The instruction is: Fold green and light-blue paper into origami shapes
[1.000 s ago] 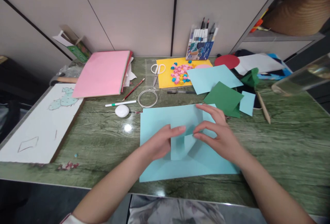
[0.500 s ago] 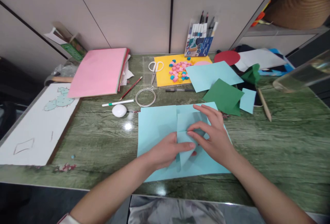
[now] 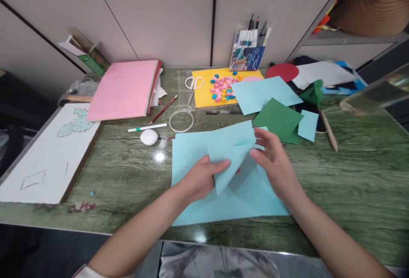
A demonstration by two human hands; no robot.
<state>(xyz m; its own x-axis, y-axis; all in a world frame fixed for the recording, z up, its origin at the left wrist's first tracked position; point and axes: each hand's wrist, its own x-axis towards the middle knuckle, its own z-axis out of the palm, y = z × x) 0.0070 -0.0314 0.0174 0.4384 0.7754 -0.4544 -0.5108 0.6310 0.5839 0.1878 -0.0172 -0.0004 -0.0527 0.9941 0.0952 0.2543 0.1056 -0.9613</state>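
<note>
A small light blue paper piece (image 3: 230, 154) is held up between both hands, above a large light blue sheet (image 3: 191, 150) that lies flat on the green table (image 3: 335, 175). My left hand (image 3: 200, 178) pinches the piece's lower left edge, fingers closed on it. My right hand (image 3: 275, 163) grips its right corner, with fingers curled round the edge. The piece is partly folded and tilted, its point hanging down toward the sheet.
Behind the sheet lie a green paper square (image 3: 277, 119), more light blue pieces (image 3: 262, 94), a yellow sheet with coloured beads (image 3: 221, 89), scissors (image 3: 192, 85), a wire ring (image 3: 181, 120), a white pebble (image 3: 148, 137) and a marker pack (image 3: 247, 53). A pink pad (image 3: 124, 89) and a drawing board (image 3: 47, 154) are on the left.
The small blue piece was pressed low on the sheet and is now lifted and opened wider. My right hand moved up and right along its edge; my left hand stayed at the lower left.
</note>
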